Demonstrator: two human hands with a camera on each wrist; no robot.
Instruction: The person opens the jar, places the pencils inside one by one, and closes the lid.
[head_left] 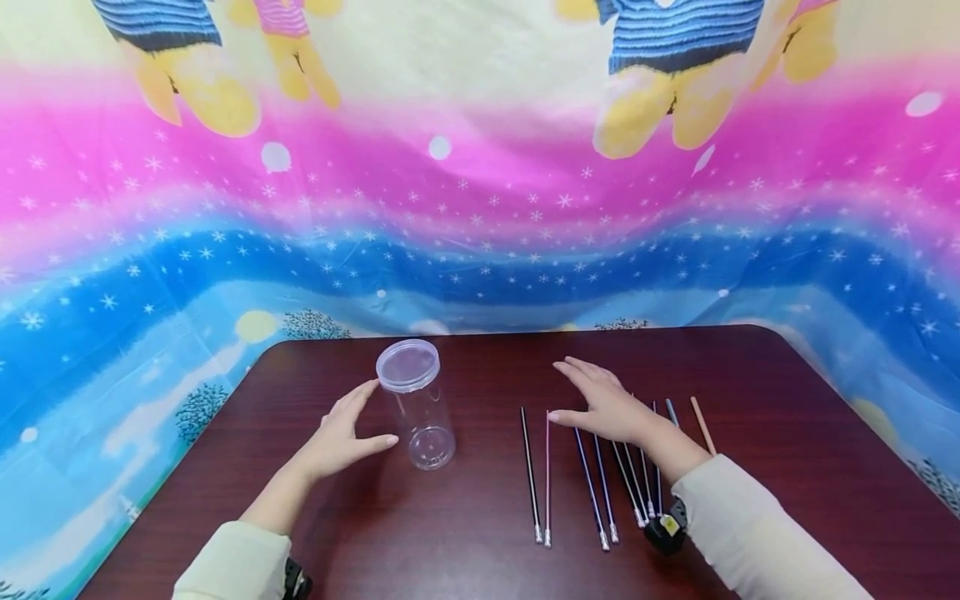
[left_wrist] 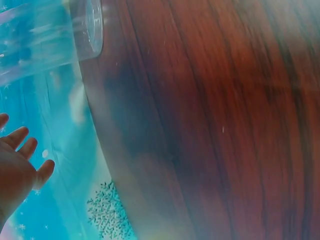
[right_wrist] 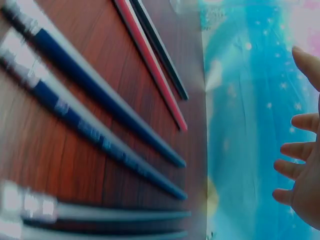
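A clear plastic jar [head_left: 423, 421] with a pale lid [head_left: 408, 367] stands upright left of centre on the table. My left hand [head_left: 341, 435] is beside its left side, thumb and fingers spread. Over a row of pencils at the right hovers my right hand [head_left: 603, 406], its fingers extended and nothing in its grasp. A black pencil [head_left: 530, 475] and a pink pencil [head_left: 547, 487] lie leftmost in the row. Two blue pencils [head_left: 590, 483] come after them, and several more lie partly hidden under the right forearm. Silver ferrules show on their near ends.
The dark red wooden table [head_left: 465, 533] has rounded far corners. A light wooden pencil [head_left: 702, 421] lies at the row's right end. Behind the table hangs a printed cloth [head_left: 480, 200] in pink and blue, with bear figures at the top.
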